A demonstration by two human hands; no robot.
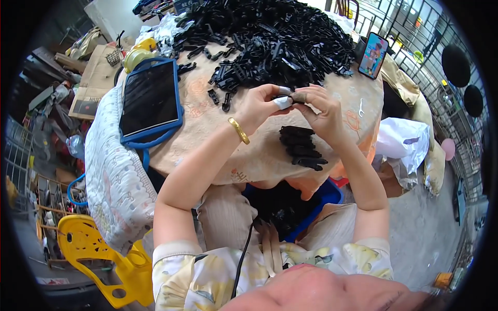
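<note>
My left hand and my right hand meet fingertip to fingertip above the table, just this side of a big heap of small black plastic clip-like pieces. Both are closed in a pinch. Whatever lies between them is mostly hidden; only a dark bit shows. Pale wrappings cover the left thumb and forefinger, and a brownish cover sits on a right finger. Beside my right forearm lies a short stack of black pieces on the cloth. A few loose clip-like pieces lie left of my left hand.
A tablet in a blue case lies at the table's left; a phone stands at the right. The patterned tablecloth drapes over the front edge. Below, a blue bin holds black pieces. A yellow chair stands lower left.
</note>
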